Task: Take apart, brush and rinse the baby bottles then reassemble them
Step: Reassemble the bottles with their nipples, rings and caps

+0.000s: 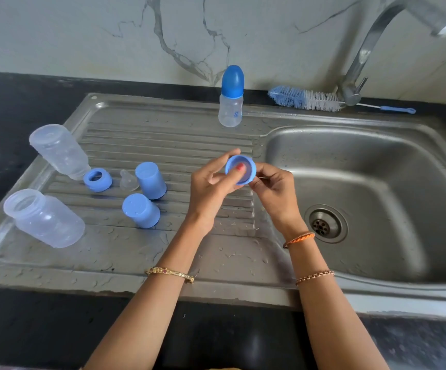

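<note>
Both hands meet over the drainboard's right edge, just left of the basin. Left hand [211, 180] grips a blue collar ring [240, 169] from below and the side; its thumb, red nail showing, presses into the ring's open mouth. Right hand [272, 185] pinches the ring's right rim with curled fingertips. A pale sheen lies inside the ring; cannot tell whether a teat is seated there.

Judgement: step in hand is either seating or pushing out a teat at this ring. To do it well, keep the rim steadied by the right hand while the left thumb works evenly round the opening, so the soft part sits flat and does not fold. Work over the drainboard [163, 129], not the sink basin [377, 169], so a dropped part stays off the drain.

Outward, to the left: two blue caps [151, 180] standing mouth-down, a clear teat [128, 180] between the farther cap and a second collar ring [97, 179], two clear bottle bodies [59, 150] lying on their sides. At the back, one small assembled bottle [231, 97] stands upright; a bottle brush [304, 98] lies by the tap [361, 54].
</note>
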`<state>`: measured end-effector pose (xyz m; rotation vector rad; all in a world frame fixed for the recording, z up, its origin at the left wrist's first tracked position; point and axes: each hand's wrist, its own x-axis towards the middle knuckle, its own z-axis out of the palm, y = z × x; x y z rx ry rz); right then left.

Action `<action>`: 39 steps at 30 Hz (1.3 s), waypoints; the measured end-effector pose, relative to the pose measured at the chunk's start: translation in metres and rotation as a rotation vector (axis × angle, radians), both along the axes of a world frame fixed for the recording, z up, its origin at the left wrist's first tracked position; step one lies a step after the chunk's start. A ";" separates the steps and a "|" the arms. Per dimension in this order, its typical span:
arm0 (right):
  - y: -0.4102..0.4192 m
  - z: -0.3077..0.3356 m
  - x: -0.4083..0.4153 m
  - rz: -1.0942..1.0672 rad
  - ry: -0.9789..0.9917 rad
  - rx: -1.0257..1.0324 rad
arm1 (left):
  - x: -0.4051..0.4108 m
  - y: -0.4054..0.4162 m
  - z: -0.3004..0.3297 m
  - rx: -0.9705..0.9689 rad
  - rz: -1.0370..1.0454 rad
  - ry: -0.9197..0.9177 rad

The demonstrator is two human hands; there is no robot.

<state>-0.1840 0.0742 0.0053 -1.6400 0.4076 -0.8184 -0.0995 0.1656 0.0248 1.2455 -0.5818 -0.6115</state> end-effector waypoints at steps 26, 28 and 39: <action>0.002 -0.011 0.006 -0.162 0.053 -0.076 | 0.000 -0.004 -0.006 -0.035 0.257 -0.662; 0.002 -0.012 0.006 -0.152 0.087 -0.046 | 0.001 -0.003 -0.004 -0.018 0.283 -0.618; -0.002 -0.005 0.003 -0.036 0.029 0.047 | 0.001 -0.010 -0.018 -0.016 0.211 -0.614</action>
